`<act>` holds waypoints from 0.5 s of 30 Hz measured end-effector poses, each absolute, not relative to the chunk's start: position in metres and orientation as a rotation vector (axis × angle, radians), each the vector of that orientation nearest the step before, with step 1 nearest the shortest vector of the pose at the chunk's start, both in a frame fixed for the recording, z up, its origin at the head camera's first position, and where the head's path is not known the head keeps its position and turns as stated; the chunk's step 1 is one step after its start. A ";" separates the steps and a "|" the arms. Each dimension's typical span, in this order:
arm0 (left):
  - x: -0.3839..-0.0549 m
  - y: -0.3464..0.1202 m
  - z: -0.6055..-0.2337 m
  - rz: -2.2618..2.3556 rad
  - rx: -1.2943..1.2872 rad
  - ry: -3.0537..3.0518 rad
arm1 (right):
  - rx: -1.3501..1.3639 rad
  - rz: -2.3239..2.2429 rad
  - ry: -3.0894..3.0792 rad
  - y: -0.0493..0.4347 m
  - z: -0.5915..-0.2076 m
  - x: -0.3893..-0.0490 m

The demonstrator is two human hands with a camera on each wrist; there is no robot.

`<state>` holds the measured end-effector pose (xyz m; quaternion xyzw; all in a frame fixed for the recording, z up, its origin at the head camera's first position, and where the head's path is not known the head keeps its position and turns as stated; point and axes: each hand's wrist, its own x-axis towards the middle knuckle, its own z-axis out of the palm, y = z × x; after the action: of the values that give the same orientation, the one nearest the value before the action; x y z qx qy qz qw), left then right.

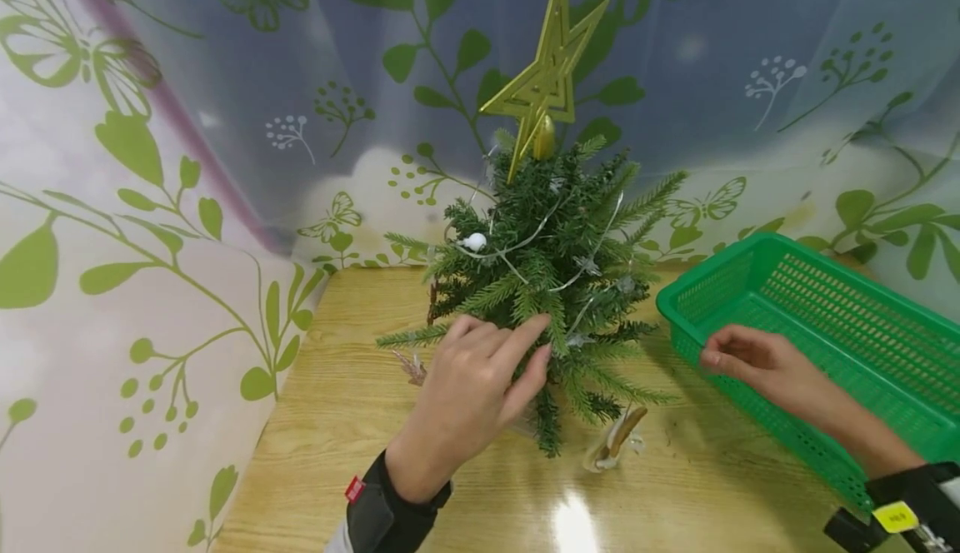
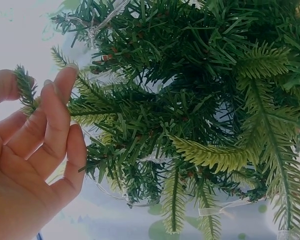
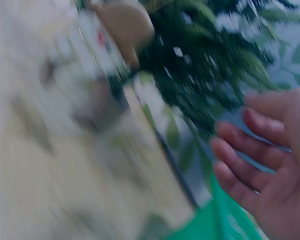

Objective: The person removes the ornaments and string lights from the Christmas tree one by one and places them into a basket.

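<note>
A small artificial Christmas tree point(image 1: 540, 253) stands on the table, topped by a gold star point(image 1: 551, 78) and strung with a clear light string point(image 1: 540, 228). My left hand point(image 1: 472, 378) is at its front lower branches. In the left wrist view, a green branch tip point(image 2: 26, 92) lies between the thumb and the curled fingers of that hand. My right hand point(image 1: 765, 361) hovers over the near-left rim of a green basket point(image 1: 738, 286), fingers loosely bent and holding nothing. Motion blurs the right wrist view, where the right hand point(image 3: 270, 150) appears beside the tree.
A tan and white ornament point(image 1: 615, 440) hangs low at the tree's front right. A pinkish ornament point(image 1: 411, 367) is at its left. Wooden tabletop point(image 1: 322, 453) extends around the tree, and a leaf-patterned curtain point(image 1: 360, 120) stands close behind it.
</note>
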<state>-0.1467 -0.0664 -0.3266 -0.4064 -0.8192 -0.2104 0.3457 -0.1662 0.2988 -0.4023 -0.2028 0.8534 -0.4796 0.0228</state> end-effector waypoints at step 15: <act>-0.146 -0.064 -0.327 -0.533 -1.053 -2.129 | -0.934 -1.687 1.872 0.251 -0.421 -0.164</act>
<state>-0.1460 -0.0637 -0.3267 -0.4057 -0.8205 -0.2055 0.3463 -0.1643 0.2508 -0.4211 -0.3386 0.6788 -0.6115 0.2251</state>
